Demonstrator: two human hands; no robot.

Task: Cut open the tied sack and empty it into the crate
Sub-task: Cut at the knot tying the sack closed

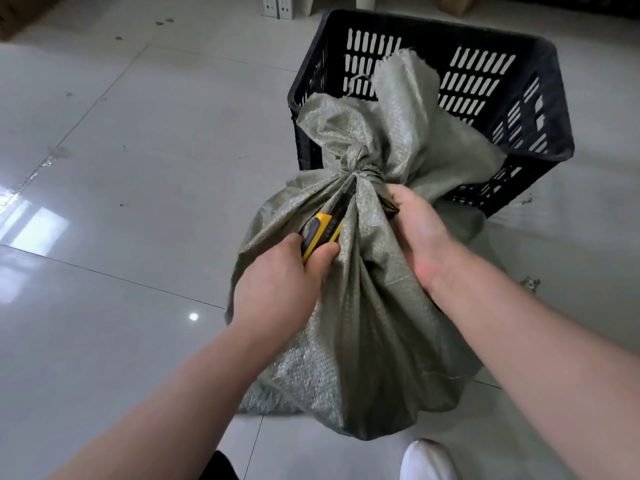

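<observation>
Crate just behind sack, shoe near.

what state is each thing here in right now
sack: tied shut at the neck, bulging, standing on the floor
tie: wound tight round the neck, no cut showing
knife: tip pointing up at the tie
crate: upright behind the sack, the sack's loose top lying over its near rim
left hand: grips the knife
right hand: grips the sack just below the tie
</observation>
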